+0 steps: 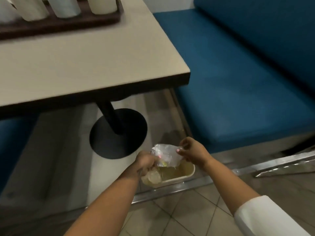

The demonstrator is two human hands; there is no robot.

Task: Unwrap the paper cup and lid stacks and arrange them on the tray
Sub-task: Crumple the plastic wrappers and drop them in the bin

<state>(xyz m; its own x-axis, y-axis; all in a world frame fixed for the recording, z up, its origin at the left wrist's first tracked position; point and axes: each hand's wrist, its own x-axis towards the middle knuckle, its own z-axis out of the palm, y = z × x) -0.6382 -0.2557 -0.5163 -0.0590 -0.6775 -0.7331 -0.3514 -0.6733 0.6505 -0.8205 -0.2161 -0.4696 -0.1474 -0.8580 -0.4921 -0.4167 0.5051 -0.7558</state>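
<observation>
Item: clear plastic wrapper (165, 155), crumpled, held over small cream bin (185, 175) on floor by table (85, 65).
L hand (146, 163): fingers curled, gripping wrapper's lower end.
R hand (191, 150): pinching upper edge.
Tray (59, 25), dark wood, on table w/ white cup/lid stacks (65, 6) lying in a row.
Status: looks mostly done; wrapper disposal left. Any stacks still wrapped: can't tell, blurred.
</observation>
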